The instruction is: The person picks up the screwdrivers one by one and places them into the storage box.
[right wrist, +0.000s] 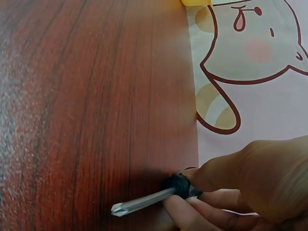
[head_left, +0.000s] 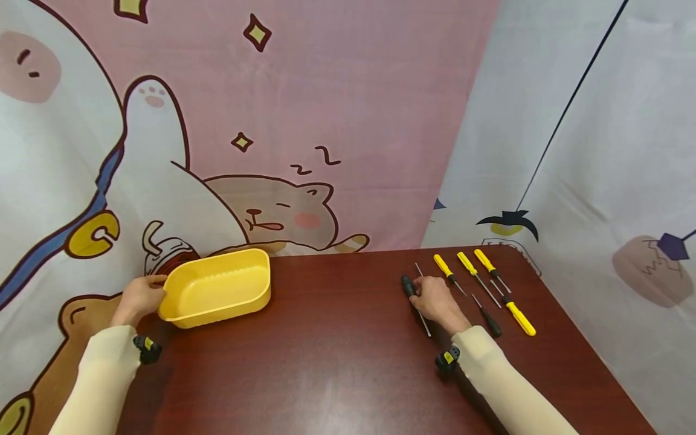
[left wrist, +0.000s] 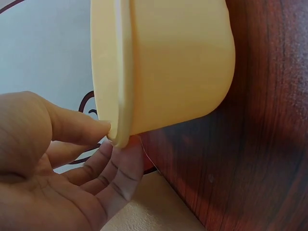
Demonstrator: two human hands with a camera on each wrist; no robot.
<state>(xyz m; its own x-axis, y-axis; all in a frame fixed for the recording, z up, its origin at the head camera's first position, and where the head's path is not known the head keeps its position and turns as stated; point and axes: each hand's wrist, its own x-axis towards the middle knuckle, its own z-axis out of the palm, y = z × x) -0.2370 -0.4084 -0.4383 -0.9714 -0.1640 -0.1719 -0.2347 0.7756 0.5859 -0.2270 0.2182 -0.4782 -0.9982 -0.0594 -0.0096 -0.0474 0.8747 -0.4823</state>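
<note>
At the table's left, my left hand [head_left: 139, 297] pinches the rim of a yellow plastic basin [left wrist: 178, 62], thumb on the inside and fingers under the outer edge. The basin stands near the back edge, and no contents show in it. Over on the right, my right hand [head_left: 437, 300] holds a screwdriver by its black handle [head_left: 408, 286]. Its metal shaft [right wrist: 144, 202] ends in a cross tip pointing toward the table's front. A thin metal shaft [head_left: 418, 269] shows just behind that hand; the rest of it is hidden.
Several screwdrivers lie right of my right hand: yellow-handled ones [head_left: 443, 264], [head_left: 520, 318] and a black-handled one [head_left: 491, 323]. The brown table [head_left: 326, 362] ends at a printed cloth [head_left: 353, 121] behind and another white cloth [head_left: 625, 181] along the right.
</note>
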